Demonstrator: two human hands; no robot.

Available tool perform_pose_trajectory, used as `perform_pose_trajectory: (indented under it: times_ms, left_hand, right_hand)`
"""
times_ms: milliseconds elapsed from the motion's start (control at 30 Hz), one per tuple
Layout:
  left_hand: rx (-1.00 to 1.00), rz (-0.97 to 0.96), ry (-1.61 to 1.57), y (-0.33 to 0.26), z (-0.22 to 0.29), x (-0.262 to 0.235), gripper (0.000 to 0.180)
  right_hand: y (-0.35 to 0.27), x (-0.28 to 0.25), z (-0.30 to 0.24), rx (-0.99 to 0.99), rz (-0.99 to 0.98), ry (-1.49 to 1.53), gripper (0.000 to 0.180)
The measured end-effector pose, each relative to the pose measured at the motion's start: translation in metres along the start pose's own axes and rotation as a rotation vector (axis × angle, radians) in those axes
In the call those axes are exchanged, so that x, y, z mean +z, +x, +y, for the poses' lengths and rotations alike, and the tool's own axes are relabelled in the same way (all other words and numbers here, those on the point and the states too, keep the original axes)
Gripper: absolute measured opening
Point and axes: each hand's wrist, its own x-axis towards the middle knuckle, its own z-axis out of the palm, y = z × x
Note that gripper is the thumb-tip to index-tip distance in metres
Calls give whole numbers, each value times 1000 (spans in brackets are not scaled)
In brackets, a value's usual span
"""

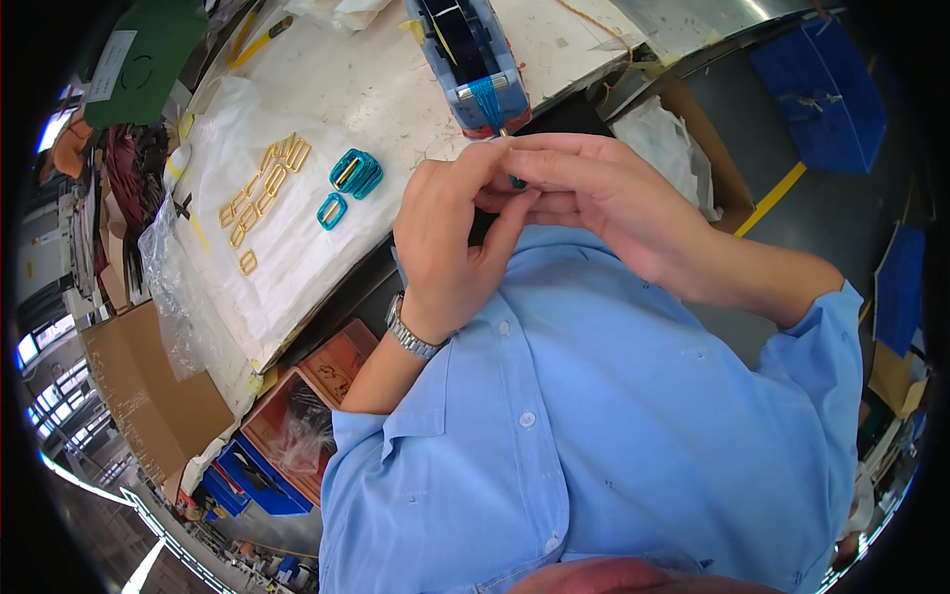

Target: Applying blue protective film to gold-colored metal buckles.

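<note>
My left hand and my right hand meet in front of my chest at the table edge, fingers closed together. Between the fingertips a small teal piece shows; the fingers hide most of it. Just beyond them stands a blue-grey tape dispenser with teal strands at its near end. To the left on a white sheet lie several gold slide buckles in rows. Beside those sit a stack of teal buckles with a gold bar and a single teal buckle.
A yellow-and-black cutter knife lies at the far left of the table. Under the table edge is a reddish bin with clear plastic. A cardboard box stands left, a white bag right, and a blue bin on the floor.
</note>
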Motion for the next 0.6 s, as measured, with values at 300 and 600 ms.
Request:
perform_pose_trajectory:
  times_ms: [300,600]
  left_hand:
    - [184,171,86,-6,-21,9,34]
    - [267,190,136,-1,-25,13,32]
  right_hand:
    - [3,-2,2,-1,25,-10,38]
    - [5,-2,-2,36,24,-41,40]
